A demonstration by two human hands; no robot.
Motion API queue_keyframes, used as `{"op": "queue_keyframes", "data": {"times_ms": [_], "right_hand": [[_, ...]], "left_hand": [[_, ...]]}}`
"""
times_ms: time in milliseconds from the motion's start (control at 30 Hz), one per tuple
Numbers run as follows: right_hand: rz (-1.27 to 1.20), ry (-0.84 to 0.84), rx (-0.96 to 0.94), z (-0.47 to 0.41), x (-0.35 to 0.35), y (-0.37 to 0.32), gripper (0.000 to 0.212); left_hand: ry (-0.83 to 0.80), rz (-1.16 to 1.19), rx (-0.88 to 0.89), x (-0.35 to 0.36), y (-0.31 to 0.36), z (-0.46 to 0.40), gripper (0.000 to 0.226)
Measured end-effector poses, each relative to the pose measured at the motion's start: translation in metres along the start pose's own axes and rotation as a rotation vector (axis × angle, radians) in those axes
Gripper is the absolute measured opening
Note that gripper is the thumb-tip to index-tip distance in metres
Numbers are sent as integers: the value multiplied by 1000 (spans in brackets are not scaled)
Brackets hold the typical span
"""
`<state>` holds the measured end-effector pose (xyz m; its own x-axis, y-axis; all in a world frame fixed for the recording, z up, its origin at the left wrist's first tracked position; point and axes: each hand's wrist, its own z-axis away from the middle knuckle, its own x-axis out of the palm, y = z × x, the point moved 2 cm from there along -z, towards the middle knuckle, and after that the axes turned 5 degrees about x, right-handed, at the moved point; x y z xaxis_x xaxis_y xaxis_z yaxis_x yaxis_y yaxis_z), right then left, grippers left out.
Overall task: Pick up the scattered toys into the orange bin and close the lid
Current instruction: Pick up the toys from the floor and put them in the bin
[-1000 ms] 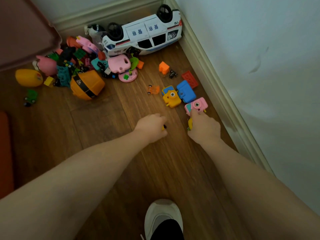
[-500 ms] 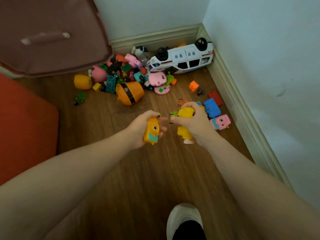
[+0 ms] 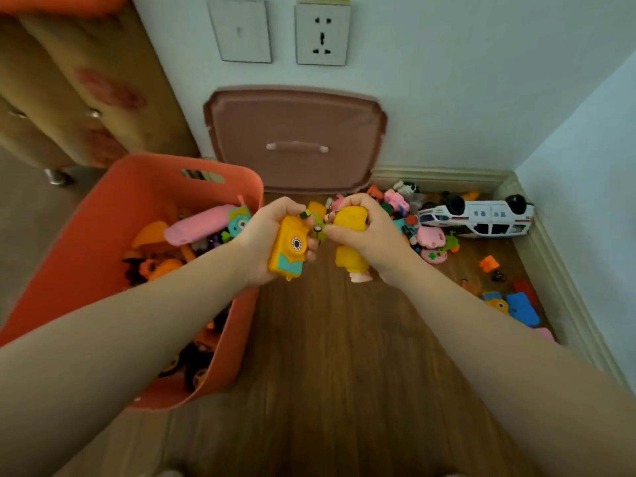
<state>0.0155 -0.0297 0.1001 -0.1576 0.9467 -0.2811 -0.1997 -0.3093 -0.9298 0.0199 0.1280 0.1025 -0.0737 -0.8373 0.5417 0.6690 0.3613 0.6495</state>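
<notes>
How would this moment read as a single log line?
left hand: holds yellow toy camera | right hand: holds yellow figure | orange bin: open, part-filled | lid: against wall

A home: toys (image 3: 433,235) strewn on wood floor (image 3: 327,356).

Bin (image 3: 113,242) sitting left, lid (image 3: 296,139) leaning on wall behind.
Toy pile (image 3: 430,232) lying right, in corner.

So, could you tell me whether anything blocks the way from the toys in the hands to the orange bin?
Nothing visible does: the orange bin is open, its lid leaning against the wall, and the yellow toy camera is at its rim.
</notes>
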Motion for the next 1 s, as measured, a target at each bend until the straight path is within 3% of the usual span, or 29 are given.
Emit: {"op": "queue_keyframes", "data": {"times_ms": [200, 267, 333, 400, 433, 500, 567, 667, 767, 833, 900, 1000], "right_hand": [[-159, -113, 135, -35, 83, -55, 19], [-179, -160, 145, -48, 116, -62, 22], [68, -165, 113, -60, 149, -58, 21], [727, -145, -20, -65, 164, -48, 41], [1021, -161, -130, -63, 172, -41, 47], [1366, -277, -265, -55, 178, -28, 51], [1505, -361, -236, -53, 179, -19, 53], [1533, -425, -168, -59, 181, -21, 50], [1800, -476, -162, -53, 191, -18, 40], [1784, -411, -166, -51, 198, -15, 34], [1586, -276, -211, -52, 198, -20, 32], [1329, -150, -237, -52, 189, -27, 35]], "left_hand": [[448, -476, 197, -86, 42, 59, 23], [507, -776, 280, -117, 47, 68, 26], [507, -1353, 301, -147, 47, 72, 33], [503, -1737, 293, -165, 41, 72, 33], [501, -1785, 289, -176, 36, 73, 37], [460, -1748, 291, -192, 22, 69, 55], [339, -1709, 243, -200, 8, 63, 72], [204, -1743, 182, -203, 6, 54, 69], [62, -1861, 94, -195, 14, 51, 72], [7, -1965, -5, -194, 19, 49, 81], [3, -2009, -75, -193, 23, 47, 85], [-15, -1943, 54, -183, 24, 42, 87]]}}
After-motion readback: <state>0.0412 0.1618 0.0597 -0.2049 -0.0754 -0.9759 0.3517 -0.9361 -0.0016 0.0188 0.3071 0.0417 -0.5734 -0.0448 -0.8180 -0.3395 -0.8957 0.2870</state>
